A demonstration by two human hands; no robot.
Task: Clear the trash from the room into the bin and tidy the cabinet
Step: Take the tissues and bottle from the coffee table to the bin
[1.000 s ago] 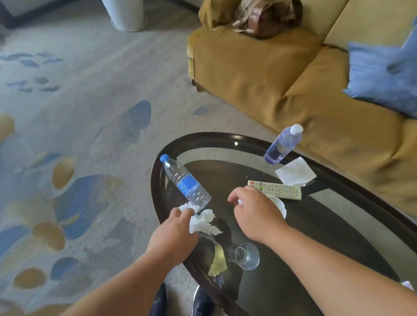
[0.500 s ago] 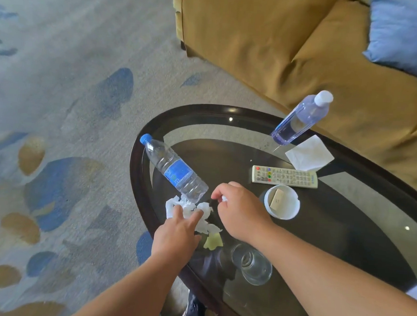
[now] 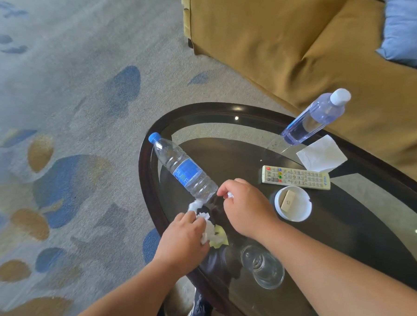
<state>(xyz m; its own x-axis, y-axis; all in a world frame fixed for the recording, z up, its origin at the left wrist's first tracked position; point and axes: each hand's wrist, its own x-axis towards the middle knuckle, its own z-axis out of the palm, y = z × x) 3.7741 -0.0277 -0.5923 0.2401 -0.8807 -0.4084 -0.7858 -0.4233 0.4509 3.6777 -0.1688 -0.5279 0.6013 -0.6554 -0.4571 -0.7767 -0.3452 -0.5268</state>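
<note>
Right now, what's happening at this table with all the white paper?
A person is gathering crumpled tissue off the glass table. Their left hand grips a wad of tissue near the rim, and their right hand pinches a small scrap beside the blue-labelled bottle. One more tissue piece lies by that bottle's base. The remote, drinking glass and white bowl sit untouched.
</note>
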